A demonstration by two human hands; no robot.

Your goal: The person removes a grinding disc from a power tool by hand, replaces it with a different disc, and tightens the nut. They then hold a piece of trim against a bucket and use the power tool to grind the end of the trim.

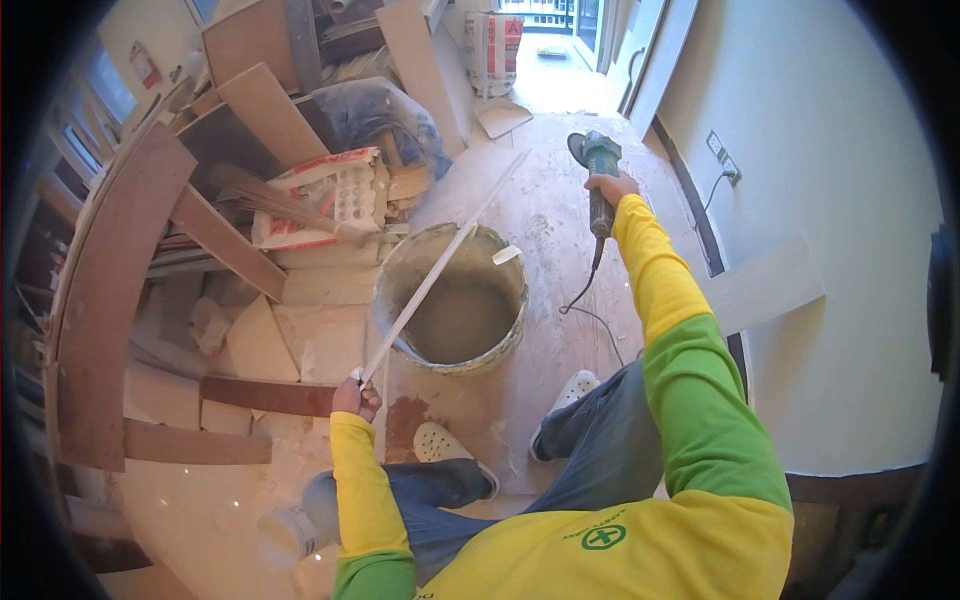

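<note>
A long thin white strip (430,280) lies slantwise over a round bucket (383,300), which has grey material inside. My left hand (357,398) is closed on the strip's near end, left of the bucket. With my right hand (612,186) I grip a green and black angle grinder (601,160), held right of the strip's far end and apart from it. The grinder's dark disc points up and left. From its rear a black cord hangs toward the floor. A small pale piece (506,255) sits at the bucket's right rim.
Boards, a broom (290,210) and a torn red-and-white bag (335,195) are piled at the left. A wall socket (722,158) with a plugged cord is on the right wall. A white panel (765,285) leans there. A sack (493,52) stands near the bright doorway.
</note>
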